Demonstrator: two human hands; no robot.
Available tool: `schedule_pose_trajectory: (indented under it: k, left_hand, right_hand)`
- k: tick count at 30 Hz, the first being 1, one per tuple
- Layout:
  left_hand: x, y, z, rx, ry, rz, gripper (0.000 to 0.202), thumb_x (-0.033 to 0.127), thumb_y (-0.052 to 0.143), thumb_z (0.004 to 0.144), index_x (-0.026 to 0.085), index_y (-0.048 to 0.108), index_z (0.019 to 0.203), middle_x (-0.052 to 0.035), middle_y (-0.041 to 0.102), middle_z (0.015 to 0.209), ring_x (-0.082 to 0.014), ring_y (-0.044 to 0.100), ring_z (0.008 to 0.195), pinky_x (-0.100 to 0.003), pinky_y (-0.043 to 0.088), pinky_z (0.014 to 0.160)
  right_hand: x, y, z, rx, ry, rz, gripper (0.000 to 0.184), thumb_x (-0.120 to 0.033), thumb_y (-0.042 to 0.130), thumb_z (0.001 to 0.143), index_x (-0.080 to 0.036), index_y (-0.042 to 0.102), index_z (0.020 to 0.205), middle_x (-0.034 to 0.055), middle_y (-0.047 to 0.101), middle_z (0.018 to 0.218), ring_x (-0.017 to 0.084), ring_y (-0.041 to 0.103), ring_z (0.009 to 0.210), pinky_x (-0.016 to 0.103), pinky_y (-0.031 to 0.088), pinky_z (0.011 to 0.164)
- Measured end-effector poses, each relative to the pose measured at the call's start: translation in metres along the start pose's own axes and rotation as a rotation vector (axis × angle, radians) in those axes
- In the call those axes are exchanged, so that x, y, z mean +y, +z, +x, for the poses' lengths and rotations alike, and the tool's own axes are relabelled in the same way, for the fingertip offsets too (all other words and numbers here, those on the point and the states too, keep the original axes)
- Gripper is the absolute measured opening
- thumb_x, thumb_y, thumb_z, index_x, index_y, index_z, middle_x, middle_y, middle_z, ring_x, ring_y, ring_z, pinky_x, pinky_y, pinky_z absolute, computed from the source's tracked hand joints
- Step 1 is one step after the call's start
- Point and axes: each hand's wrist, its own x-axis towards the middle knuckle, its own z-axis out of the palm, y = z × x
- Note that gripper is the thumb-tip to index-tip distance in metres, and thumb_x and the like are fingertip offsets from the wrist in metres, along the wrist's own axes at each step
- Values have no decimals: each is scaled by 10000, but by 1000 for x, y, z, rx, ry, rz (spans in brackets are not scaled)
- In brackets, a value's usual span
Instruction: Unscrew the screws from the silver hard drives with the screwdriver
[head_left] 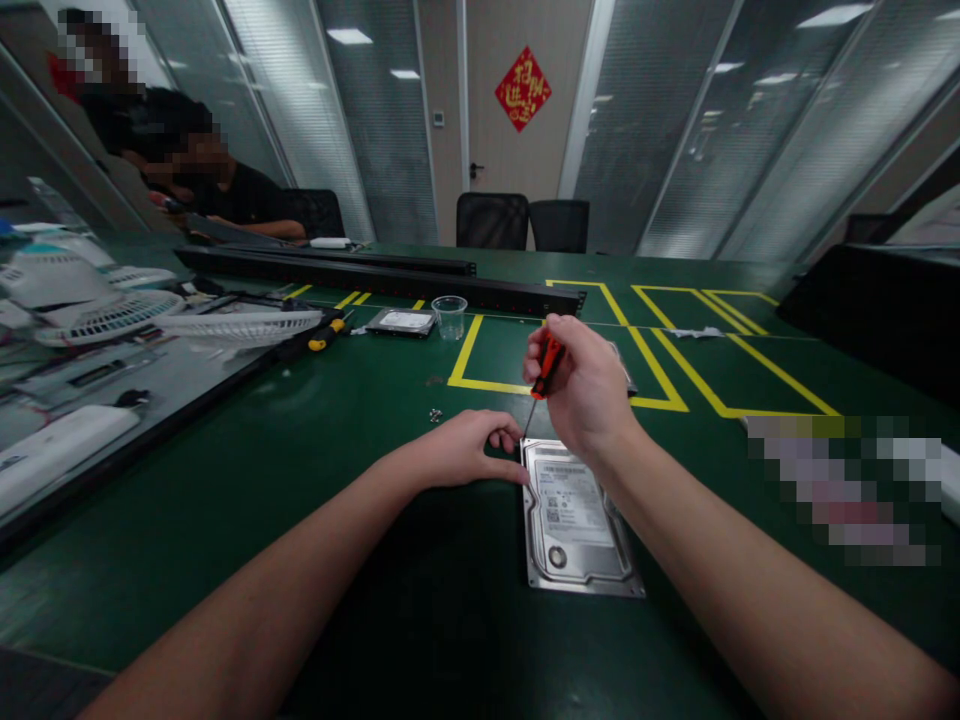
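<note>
A silver hard drive [574,515] lies flat on the green table, its white label facing up. My right hand [589,385] is closed around the red and black handle of a screwdriver [550,362]. The screwdriver's thin shaft points down to the drive's far left corner, where the tip is too small to make out clearly. My left hand [476,450] is at that same corner, thumb against the drive's left edge and fingers curled by the corner, gripping it from the side. Several small screws [436,415] lie loose on the table beyond my left wrist.
A clear plastic cup [450,318] stands beside another hard drive [403,321]. A yellow and black screwdriver [330,332] lies near white fan parts [240,325] at left. Long black bars [375,275] stretch across the back. A person [187,160] sits at far left.
</note>
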Motion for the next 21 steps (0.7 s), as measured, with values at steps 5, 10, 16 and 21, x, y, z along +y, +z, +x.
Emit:
schedule_pose_trajectory:
  k: [5,10,16,21]
  left_hand:
    - [-1,1,0,6,3,6,557,571,859,762,167,684,1102,-43,688,987,-201,614,902,-305,487,795]
    - [0,1,0,4,3,12,572,591,853,759,163,686,1100,-47,691,993,-205,619,907,-306,486,790]
    - [0,0,0,-3,-6,22,566,581,852,765,165,685,1111,-51,697,1010,-209,623,920,-311,490,805]
    - [-1,0,0,5,-2,19,564,586,855,758,172,688,1103,-52,701,1005,-212,626,920,-312,490,800]
  right_hand:
    - [-2,4,-3,-63,2,-22,319,-333,744,859,-238,457,757,-46,628,711,73,488,468,241,318,451]
    - [-1,4,-2,-123,0,4,370,-516,595,954,-209,585,747,-34,560,609,64,362,425,253,234,421]
    - [-1,3,-1,-11,-7,-69,273,-368,713,872,-202,602,686,-24,587,670,80,524,520,243,364,472]
    - [-1,4,-1,15,-4,-48,314,-283,749,830,-225,465,711,-44,624,725,64,517,445,232,293,412]
